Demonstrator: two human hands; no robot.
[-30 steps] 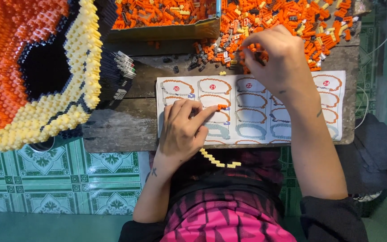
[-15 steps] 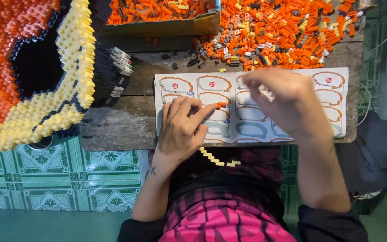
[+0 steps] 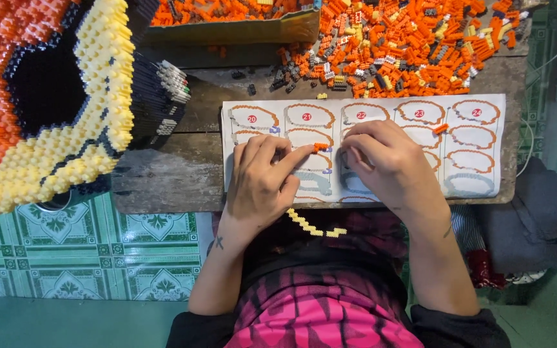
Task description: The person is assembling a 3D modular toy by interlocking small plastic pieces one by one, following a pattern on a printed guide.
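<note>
While both hands are working over the instruction sheet [image 3: 485, 145] lying along the near edge of the wooden table [image 3: 162, 180], the head view is showing the left hand [image 3: 262, 180] resting on the sheet's left half, its index finger and thumb stretched out and pressing together on a small orange brick piece [image 3: 320, 147] near the sheet's middle. The right hand [image 3: 388, 161] is lying just beside it, palm down, its fingers curled together with the tips touching the sheet next to that same piece; whether they are gripping anything I cannot tell. A heap of loose orange bricks [image 3: 407, 45] is spreading across the table's far edge beyond the sheet, with a cardboard tray [image 3: 240, 29] of more bricks to its left. A large orange, yellow and black brick model [image 3: 46, 103] is overhanging the table's left end. A short yellow brick chain [image 3: 311, 225] is lying on the person's lap, just below the near edge.
</note>
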